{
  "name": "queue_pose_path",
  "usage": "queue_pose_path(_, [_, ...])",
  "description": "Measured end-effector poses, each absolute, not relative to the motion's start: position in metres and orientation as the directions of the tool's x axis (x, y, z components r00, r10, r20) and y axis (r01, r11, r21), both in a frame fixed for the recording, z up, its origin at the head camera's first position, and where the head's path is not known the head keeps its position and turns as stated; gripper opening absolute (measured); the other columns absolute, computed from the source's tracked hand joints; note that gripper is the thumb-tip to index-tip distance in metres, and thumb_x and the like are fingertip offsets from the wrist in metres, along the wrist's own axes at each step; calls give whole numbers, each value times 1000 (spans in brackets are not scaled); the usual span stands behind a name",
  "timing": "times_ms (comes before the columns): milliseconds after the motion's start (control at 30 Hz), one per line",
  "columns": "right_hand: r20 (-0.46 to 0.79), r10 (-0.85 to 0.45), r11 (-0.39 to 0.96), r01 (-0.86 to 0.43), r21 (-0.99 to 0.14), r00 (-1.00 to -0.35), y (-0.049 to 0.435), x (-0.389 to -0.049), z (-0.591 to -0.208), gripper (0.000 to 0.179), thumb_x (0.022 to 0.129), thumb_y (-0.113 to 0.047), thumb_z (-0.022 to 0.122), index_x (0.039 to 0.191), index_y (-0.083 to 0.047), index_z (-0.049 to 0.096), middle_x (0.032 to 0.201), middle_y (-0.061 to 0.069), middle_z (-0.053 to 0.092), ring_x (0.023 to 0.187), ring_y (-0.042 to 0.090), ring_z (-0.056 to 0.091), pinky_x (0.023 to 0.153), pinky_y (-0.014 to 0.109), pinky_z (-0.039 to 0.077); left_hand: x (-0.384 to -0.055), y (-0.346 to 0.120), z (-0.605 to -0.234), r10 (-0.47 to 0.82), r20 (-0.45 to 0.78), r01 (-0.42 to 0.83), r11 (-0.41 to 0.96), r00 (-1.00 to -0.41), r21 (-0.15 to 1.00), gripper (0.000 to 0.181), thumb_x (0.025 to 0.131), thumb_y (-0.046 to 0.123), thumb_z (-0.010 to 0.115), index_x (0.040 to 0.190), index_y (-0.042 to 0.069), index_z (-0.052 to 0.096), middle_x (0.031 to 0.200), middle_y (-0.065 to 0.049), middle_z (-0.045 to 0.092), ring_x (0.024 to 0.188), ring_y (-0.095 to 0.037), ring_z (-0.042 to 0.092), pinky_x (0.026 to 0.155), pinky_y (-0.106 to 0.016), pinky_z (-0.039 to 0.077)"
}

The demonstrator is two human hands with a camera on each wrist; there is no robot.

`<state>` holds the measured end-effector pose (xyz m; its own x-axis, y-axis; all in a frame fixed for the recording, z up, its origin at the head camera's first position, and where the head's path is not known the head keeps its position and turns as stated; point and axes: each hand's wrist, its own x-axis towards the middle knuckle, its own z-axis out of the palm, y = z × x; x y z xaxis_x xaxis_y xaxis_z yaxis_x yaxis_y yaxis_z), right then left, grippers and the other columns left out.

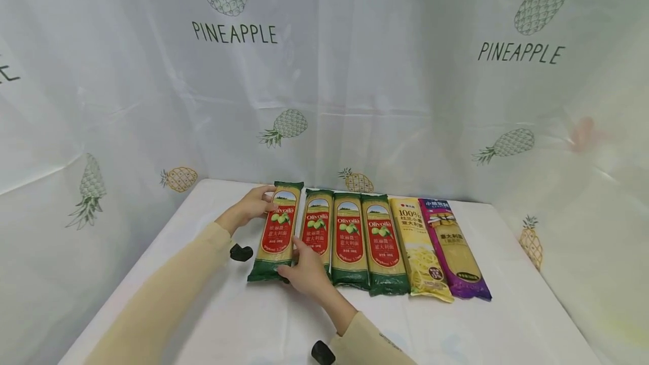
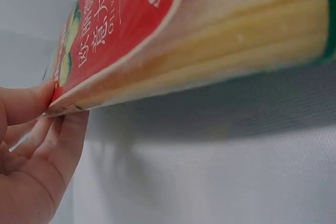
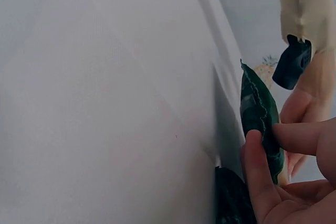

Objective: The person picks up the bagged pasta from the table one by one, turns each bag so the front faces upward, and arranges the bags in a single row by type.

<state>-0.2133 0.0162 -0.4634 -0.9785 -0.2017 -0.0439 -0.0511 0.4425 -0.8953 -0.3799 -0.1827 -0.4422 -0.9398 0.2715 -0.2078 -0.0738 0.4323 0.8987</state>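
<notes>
A pack of Olivoilà spaghetti [image 1: 278, 230] with a red label and green ends is held between both hands at the left of a row. My left hand [image 1: 253, 205] pinches its upper left edge, thumb on the front and fingers beneath. In the left wrist view, a shadowed gap shows under the spaghetti pack [image 2: 210, 40]. My right hand [image 1: 307, 269] grips the lower right side near the green end [image 3: 260, 114]. Beside it lie a second matching pack [image 1: 316, 224], partly covered by the right hand, and two more alike packs [image 1: 350, 241] [image 1: 384, 244].
Further right lie a yellow pasta pack [image 1: 419, 246] and a purple pasta pack [image 1: 456, 246], side by side. All rest on a white-covered table [image 1: 517, 320]. A pineapple-print curtain [image 1: 385, 100] hangs behind and at the sides.
</notes>
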Motion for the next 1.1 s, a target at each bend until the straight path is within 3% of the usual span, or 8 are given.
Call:
queue_pose_path(467, [46,-216,578,-166,-799,-975,7,-218,-465,69,91,-11,86,150,8,55,103,15,75,47,6,60,51,23,52,-387,-184,-465,258,-249,-116,441,-933,890,68,107,10,64,166,4,31,138,-26,60,117,-33,68,97,-43,58])
queue_pose_path(833, [77,-199,602,-184,-777,-977,8,-221,-473,66,90,-15,87,147,4,60,94,8,74,43,6,57,53,22,51,-386,-184,-468,268,-276,-139,438,-923,888,72,108,16,64,169,12,26,139,-27,54,118,-33,65,102,-46,54])
queue_pose_path(1100, [33,-204,577,-147,-803,-979,10,-223,-476,70,91,-17,86,151,3,56,55,-4,59,37,6,56,45,25,47,-387,-183,-473,224,-285,-156,460,-932,874,68,109,17,61,169,14,28,136,-25,60,116,-31,66,103,-46,53])
